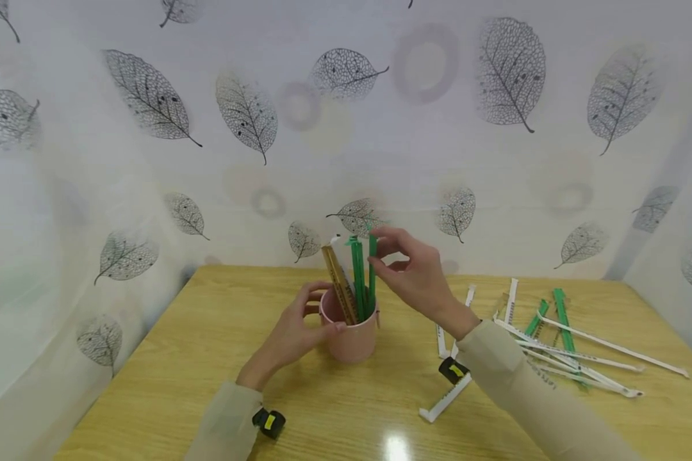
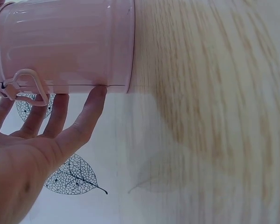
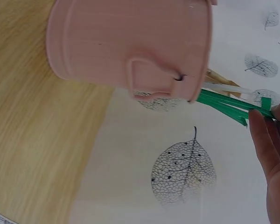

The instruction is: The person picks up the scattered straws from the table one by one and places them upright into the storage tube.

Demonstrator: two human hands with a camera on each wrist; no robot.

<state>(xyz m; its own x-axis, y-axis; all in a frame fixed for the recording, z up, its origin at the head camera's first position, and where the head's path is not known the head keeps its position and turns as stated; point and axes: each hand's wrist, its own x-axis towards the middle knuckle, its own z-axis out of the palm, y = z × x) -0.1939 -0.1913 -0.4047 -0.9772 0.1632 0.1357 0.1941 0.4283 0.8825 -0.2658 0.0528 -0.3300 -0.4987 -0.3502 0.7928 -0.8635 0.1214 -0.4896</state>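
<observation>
A small pink bucket (image 1: 352, 346) with side loop handles stands upright on the table. My left hand (image 1: 291, 333) holds it from the left, thumb at the front rim and fingers against its side; the left wrist view shows those fingertips on the bucket wall (image 2: 70, 46). Between thumb and fingertips my right hand (image 1: 412, 269) pinches the upper part of a slim green wrapped straw (image 1: 372, 269), its lower end inside the bucket. Beside it stand more green straws (image 1: 357, 275), brown wrapped ones (image 1: 339, 282) and a white one (image 1: 336, 241). Their lower ends are hidden by the bucket.
On the right of the wooden table (image 1: 179, 358) lies a loose pile of white wrapped straws (image 1: 600, 360) and green ones (image 1: 562, 317). A single white straw (image 1: 446, 398) lies near the right wrist. A leaf-patterned curtain (image 1: 380, 160) hangs behind the table.
</observation>
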